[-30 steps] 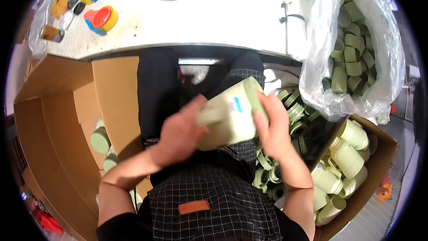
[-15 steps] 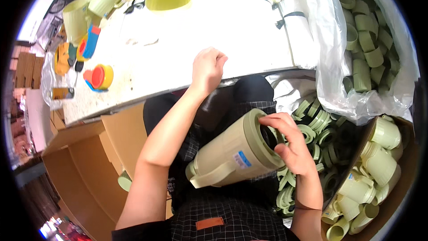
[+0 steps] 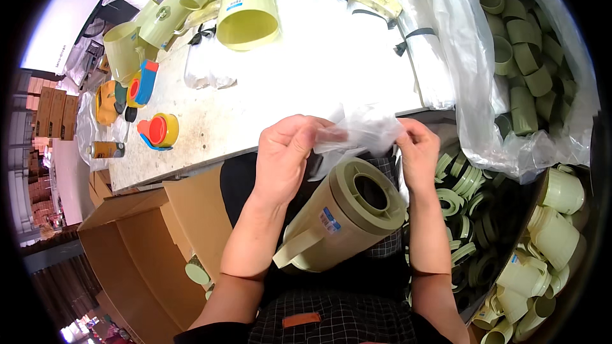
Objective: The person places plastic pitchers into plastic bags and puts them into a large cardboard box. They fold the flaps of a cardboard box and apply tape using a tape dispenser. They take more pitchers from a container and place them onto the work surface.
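A thin, clear plastic bag [image 3: 360, 129] is stretched between my two hands, just past the table's near edge. My left hand [image 3: 288, 153] pinches one side of it, and my right hand [image 3: 419, 150] pinches the other between thumb and fingers. Below them, a pale green jug [image 3: 319, 242] leans across my lap, untouched by either hand. Its handle points to the lower left, a blue and white label sits on its side, and its round ringed top with a dark opening tilts up to the right.
On the white table [image 3: 185, 127] lie tape dispensers [image 3: 159, 132], green jug bodies [image 3: 248, 22] and tied bundles of bags [image 3: 427, 57]. A plastic-lined container of green pieces [image 3: 526, 57] and a box of jug parts [image 3: 554, 236] are on the right. An open cardboard box [image 3: 140, 248] stands left.
My right hand has left the jug's top and now grips a plastic bag together with my left hand, which was a loose fist above the table. The view has shifted slightly.
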Demonstrator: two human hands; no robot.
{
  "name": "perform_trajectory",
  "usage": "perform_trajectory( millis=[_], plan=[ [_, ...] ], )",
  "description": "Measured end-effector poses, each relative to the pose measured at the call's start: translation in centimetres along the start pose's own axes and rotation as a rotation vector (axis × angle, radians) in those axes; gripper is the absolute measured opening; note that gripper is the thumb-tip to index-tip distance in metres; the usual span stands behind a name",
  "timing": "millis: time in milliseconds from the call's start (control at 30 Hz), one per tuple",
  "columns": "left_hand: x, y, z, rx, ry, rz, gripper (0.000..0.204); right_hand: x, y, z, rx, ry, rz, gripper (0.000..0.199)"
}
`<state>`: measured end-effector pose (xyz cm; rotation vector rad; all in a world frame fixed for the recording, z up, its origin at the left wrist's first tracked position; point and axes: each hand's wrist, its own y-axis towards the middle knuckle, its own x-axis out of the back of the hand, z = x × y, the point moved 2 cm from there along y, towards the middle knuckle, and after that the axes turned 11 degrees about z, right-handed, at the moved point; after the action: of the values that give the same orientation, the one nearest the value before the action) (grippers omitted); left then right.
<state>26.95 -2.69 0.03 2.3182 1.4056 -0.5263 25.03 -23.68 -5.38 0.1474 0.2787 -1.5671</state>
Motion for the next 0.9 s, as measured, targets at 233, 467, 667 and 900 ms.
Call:
perform_trajectory(
  millis=[233, 467, 667, 900],
  plan=[
    [2.0, -2.2, -0.6, 0.079, -0.29, 0.048, 0.01, 4.5, 0.1, -2.8, 0.246, -0.078, -0.191, 0.017],
    [3.3, -4.8, 0.4, 0.237, 0.618, -0.161, 0.031, 2.0, -8.4, -6.3, 0.315, -0.278, -0.411, 0.019],
    [-0.3, -20.4, -2.9, 0.103, 1.242, -0.126, 0.061, -5.2, -18.7, -6.6, 0.089, -0.666, 0.45, 0.048],
    [3.9, -37.8, -5.0, 0.16, 1.407, -1.175, 0.06, -16.9, -17.7, -2.5, 0.067, -0.423, 1.199, 0.073]
  ],
)
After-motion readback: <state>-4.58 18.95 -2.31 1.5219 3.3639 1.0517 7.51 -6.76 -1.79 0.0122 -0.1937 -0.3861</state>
